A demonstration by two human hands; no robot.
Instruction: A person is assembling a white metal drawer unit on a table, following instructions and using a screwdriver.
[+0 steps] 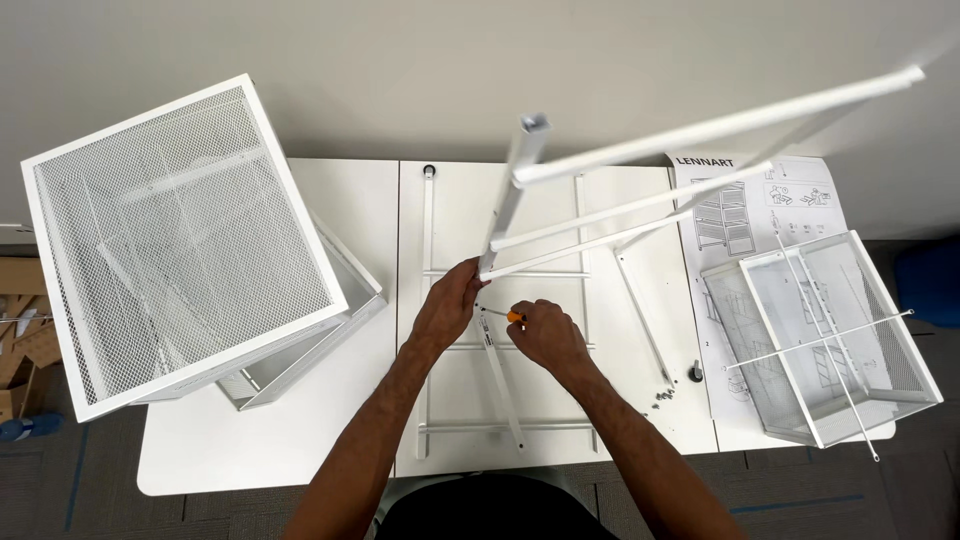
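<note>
Two hands are busy in the one view you have, the camera on your head looking down. Your left hand (pixel 447 302) has its fingers shut around the bottom end of a white metal frame (pixel 640 190). That frame stands tilted up off the white surface (pixel 300 430), and its long bars reach far out to the right. Your right hand (pixel 542 335) has its fingers shut on a small screwdriver with an orange handle (pixel 513 317). The tip points left, at the spot where the frame meets a thin white rail (pixel 500 385) lying flat under your hands.

What could go wrong? I think the tall frame could tip or swing, because you hold it only at the bottom and most of it hangs high and far out. The screwdriver tip could also slip off the screw if the frame wobbles. The little screws (pixel 662 396) lie loose near the edge and could roll off.

Both your arms reach forward from the bottom of the picture, and your hands sit close together, almost touching. A big mesh basket (pixel 180 240) stands to the left. Another mesh basket (pixel 840 340) rests on a paper instruction sheet (pixel 720 200) to the right.
</note>
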